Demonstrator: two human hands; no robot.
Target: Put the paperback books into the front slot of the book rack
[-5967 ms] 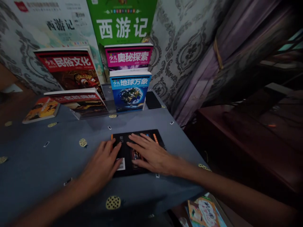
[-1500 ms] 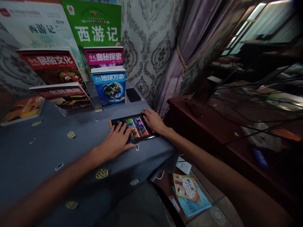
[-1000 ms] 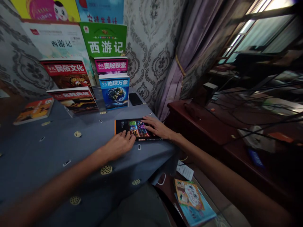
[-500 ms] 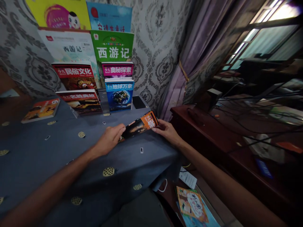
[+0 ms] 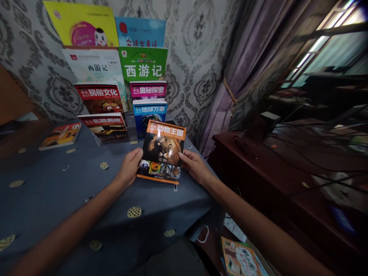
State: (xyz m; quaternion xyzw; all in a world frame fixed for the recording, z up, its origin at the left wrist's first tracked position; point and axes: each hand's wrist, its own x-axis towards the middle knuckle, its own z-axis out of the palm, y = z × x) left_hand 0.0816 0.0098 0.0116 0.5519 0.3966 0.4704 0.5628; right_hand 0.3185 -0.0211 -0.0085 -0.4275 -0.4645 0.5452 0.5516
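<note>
A book with an orange title band and a lion's face [image 5: 163, 149] is held up over the table, its front cover towards me. My left hand [image 5: 130, 166] grips its left edge. On the opposite edge, my right hand [image 5: 195, 165] holds it with the thumb on the cover. Behind it stands a blue book with a globe [image 5: 142, 119], partly covered by the lion book. To the left of that stands a red-topped book [image 5: 107, 126]. An orange book [image 5: 61, 136] lies flat at the table's left.
Upright books, among them a green one [image 5: 143, 63] and a yellow one [image 5: 83, 23], stand near the patterned wall. A dark red cabinet [image 5: 230, 147] with cables is at right. More books [image 5: 240, 257] lie low, beyond the table's edge.
The lion book has been tilted up, so its whole cover now faces me. Both hands have turned with it and hold its sides. The view has shifted slightly.
</note>
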